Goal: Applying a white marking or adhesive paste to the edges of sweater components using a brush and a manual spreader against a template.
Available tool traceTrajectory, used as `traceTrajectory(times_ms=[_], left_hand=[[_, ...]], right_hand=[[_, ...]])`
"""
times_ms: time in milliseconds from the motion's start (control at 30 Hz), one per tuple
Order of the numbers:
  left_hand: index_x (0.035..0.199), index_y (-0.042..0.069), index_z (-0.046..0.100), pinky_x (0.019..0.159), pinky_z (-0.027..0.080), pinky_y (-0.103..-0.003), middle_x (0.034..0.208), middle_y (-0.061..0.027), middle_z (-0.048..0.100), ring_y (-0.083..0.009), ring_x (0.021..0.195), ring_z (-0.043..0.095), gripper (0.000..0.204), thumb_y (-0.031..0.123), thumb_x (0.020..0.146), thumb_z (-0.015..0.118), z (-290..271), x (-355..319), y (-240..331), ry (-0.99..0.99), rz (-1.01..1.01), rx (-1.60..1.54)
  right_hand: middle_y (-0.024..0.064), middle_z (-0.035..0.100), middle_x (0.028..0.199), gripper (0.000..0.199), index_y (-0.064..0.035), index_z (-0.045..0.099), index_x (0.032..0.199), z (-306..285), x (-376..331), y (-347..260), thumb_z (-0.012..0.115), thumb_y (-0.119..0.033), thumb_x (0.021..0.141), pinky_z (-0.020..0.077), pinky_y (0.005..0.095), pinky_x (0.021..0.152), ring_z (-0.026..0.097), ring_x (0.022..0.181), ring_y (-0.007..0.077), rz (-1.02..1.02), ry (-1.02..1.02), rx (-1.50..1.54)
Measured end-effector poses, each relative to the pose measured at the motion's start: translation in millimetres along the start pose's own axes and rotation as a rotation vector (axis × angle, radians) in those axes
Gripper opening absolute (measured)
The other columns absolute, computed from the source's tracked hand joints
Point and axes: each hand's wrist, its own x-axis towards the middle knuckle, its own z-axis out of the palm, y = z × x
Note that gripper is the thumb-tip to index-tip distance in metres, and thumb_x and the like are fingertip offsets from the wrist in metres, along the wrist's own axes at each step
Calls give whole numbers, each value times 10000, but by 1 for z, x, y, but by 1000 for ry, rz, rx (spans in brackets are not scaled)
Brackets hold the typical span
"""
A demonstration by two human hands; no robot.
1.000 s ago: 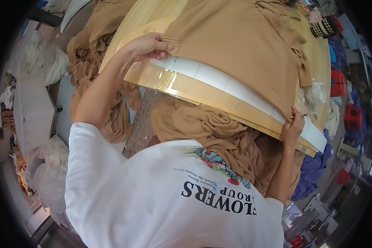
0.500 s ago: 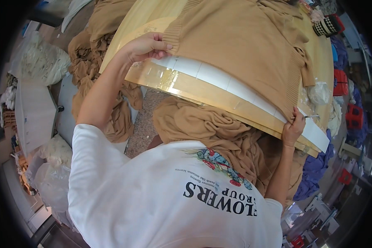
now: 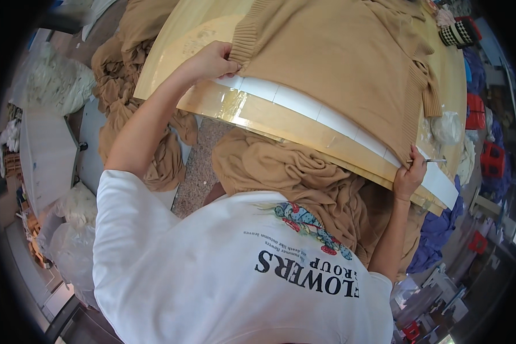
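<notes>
**Both hands pinch the sweater hem**

The left hand's grip [image 3: 212, 60] pinches the tan knitted sweater's [image 3: 338, 63] ribbed corner; the right hand [image 3: 410, 175] clasps the opposite corner, apparently with a thin tool. The sweater lies spread on the counter [image 3: 281, 117], hem along white tape [image 3: 304, 103].

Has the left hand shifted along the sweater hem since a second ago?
No. The left hand still pinches the tan sweater hem corner at the same end of the white strip on the table.

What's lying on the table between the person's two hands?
In the head view, the tan sweater's hem spans from left hand to right hand, along a white strip.
</notes>
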Motion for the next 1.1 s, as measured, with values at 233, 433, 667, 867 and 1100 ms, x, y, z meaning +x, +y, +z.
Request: traceTrajectory(times_ms=[233, 433, 667, 867, 1100], left_hand=[[952, -1, 576, 551, 447, -331, 660, -98, 584, -184, 594, 562, 334, 213, 720, 687, 16, -9, 21, 522, 72, 566], [927, 9, 598, 542, 471, -301, 885, -105, 555, -212, 749, 585, 146, 14, 781, 609, 192, -8, 96, 261, 1022, 294], [839, 36, 618, 733, 438, -364, 893, -89, 573, -272, 815, 531, 192, 3, 652, 594, 330, 40, 120, 38, 1216, 396], [852, 48, 631, 719, 433, -354, 906, -54, 592, -259, 810, 534, 217, -8, 646, 592, 350, 47, 134, 48, 1292, 449], [887, 71, 644, 690, 422, -349, 916, -42, 609, -243, 822, 546, 243, 2, 658, 606, 360, 51, 142, 56, 1299, 472]], right_hand=[[100, 597, 896, 515, -52, 564, 1057, -5, -7, 14, 430, 124, 591, 410, 379, 767, 526, 824, 280, 45, -25, -13], [82, 601, 817, 397, -77, 576, 1004, -18, 7, 20, 470, 84, 657, 407, 383, 730, 524, 798, 280, -47, -56, 49], [123, 622, 903, 253, -33, 545, 982, -53, 8, 44, 488, 61, 754, 468, 361, 720, 585, 827, 303, 131, 37, 291], [96, 649, 917, 125, -11, 574, 941, -57, -10, 60, 546, -12, 818, 464, 266, 676, 596, 760, 155, 323, 207, 451], [31, 643, 916, 177, -35, 603, 1000, -41, -7, 59, 568, -39, 826, 441, 239, 698, 545, 757, 106, 281, 35, 460]])
